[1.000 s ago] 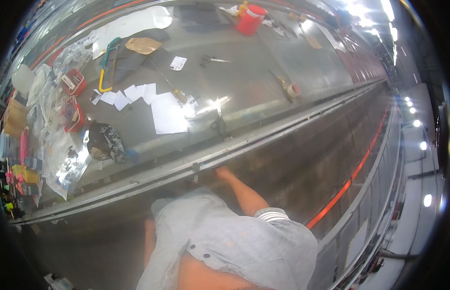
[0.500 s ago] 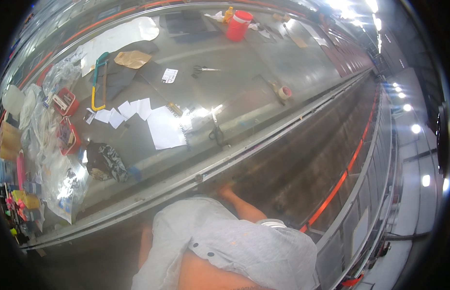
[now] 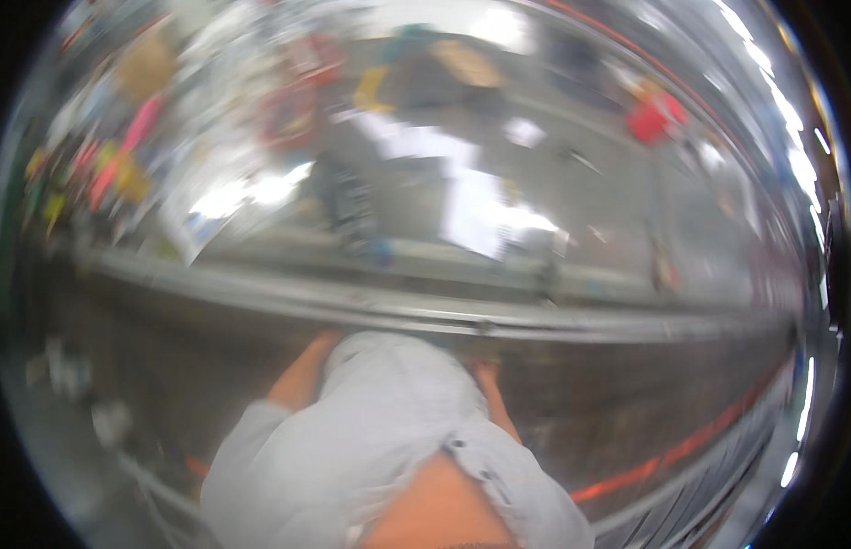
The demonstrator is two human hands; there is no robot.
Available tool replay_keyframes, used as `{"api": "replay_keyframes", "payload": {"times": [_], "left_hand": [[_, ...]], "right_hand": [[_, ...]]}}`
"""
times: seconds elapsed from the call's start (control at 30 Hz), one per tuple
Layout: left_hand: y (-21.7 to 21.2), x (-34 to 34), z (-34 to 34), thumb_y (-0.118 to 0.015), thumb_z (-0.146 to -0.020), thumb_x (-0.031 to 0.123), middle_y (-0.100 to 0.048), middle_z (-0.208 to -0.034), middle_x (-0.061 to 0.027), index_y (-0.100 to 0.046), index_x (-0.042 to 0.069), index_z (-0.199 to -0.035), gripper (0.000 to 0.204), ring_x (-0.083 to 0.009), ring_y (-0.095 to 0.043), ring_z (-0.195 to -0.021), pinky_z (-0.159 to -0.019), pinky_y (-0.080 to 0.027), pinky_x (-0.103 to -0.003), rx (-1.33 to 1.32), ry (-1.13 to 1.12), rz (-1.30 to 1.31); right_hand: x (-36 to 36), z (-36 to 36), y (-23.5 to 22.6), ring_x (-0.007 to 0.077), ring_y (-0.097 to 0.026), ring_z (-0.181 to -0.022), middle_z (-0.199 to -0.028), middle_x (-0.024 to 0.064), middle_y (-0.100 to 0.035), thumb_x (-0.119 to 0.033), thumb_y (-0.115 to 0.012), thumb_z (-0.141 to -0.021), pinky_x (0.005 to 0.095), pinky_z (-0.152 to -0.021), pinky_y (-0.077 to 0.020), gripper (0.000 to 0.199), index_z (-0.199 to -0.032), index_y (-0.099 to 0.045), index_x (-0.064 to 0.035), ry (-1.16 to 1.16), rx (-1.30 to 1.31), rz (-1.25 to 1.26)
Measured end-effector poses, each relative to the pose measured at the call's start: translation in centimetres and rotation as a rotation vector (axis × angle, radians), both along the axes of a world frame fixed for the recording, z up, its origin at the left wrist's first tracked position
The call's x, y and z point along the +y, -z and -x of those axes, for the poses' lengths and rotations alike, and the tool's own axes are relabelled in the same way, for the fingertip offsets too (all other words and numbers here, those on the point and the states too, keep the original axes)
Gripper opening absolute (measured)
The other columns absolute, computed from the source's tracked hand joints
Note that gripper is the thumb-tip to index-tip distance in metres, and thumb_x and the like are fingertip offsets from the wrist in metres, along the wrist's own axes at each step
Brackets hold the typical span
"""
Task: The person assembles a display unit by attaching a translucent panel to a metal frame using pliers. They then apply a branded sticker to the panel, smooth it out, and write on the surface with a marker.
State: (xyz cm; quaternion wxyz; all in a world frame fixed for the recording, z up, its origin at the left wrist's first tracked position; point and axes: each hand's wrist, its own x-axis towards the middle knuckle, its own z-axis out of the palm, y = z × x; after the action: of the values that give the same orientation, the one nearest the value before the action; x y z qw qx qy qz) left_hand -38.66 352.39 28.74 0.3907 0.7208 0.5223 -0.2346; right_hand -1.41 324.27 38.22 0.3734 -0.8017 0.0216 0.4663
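My left hand [image 3: 324, 345] hangs beside my body, below the near rail [image 3: 572, 320] of the long grey table. On the other side of my grey shirt, my right hand [image 3: 485, 370] is also low, close to that edge. Motion smears both hands and the shirt partly covers them, so their fingers do not show. Across the rail from them lie a white sheet of paper [image 3: 471, 215], dark-handled scissors [image 3: 548, 277] and a dark patterned cloth bundle [image 3: 348, 206]. Nothing can be seen held in either hand.
Farther back are a yellow-and-teal hacksaw [image 3: 373, 90], brown paper [image 3: 467, 64] and a red jug [image 3: 657, 116]. Red baskets [image 3: 288, 116] and clear plastic sheeting [image 3: 220, 165] crowd the left, beside colourful items [image 3: 105, 178]. A tape roll [image 3: 668, 274] sits at right.
My view has swung left, so the table edge now runs nearly level and its items appear farther right. My left forearm has come more fully into view. The picture has become blurred.
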Motion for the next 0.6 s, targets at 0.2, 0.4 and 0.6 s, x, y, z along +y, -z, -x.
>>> {"api": "replay_keyframes", "payload": {"times": [0.2,0.4,0.6], "left_hand": [[-7.6,0.9,-3.8,-0.046,-0.09,0.027,-0.061,-0.126,-0.023,-0.069,0.001,-0.114,0.042,-0.0384,-0.06,-0.115,-0.098,-0.046,-0.046,0.102,-0.088,0.128],[-3.6,-2.0,0.3,-0.057,-0.086,0.024,-0.065,-0.119,-0.0232,-0.07,-0.003,-0.107,0.037,-0.0371,-0.064,-0.111,-0.09,-0.051,-0.044,0.091,-0.001,0.049],[-14.1,3.8,0.6,-0.057,-0.081,0.013,-0.068,-0.102,-0.0308,-0.067,-0.01,-0.092,0.028,-0.043,-0.068,-0.097,-0.083,-0.053,-0.047,-0.08,-1.633,-0.373]], "right_hand": [[-7.3,-4.1,13.4,0.0225,-0.065,-0.075,-0.085,0.0115,-0.071,-0.021,-0.061,-0.089,0.0362,-0.072,-0.0509,0.027,-0.104,-0.07,-0.0008,-0.373,-0.081,-0.051],[-7.8,-6.1,16.1,0.0233,-0.065,-0.075,-0.085,0.0125,-0.07,-0.015,-0.058,-0.089,0.0377,-0.068,-0.0512,0.019,-0.094,-0.068,-0.0005,-1.212,-0.55,0.041],[0.1,-2.7,2.1,0.0229,-0.062,-0.066,-0.079,0.0102,-0.064,-0.013,-0.054,-0.094,0.0354,-0.056,-0.049,0.014,-0.099,-0.062,-0.0029,0.045,0.083,-0.06]]}}
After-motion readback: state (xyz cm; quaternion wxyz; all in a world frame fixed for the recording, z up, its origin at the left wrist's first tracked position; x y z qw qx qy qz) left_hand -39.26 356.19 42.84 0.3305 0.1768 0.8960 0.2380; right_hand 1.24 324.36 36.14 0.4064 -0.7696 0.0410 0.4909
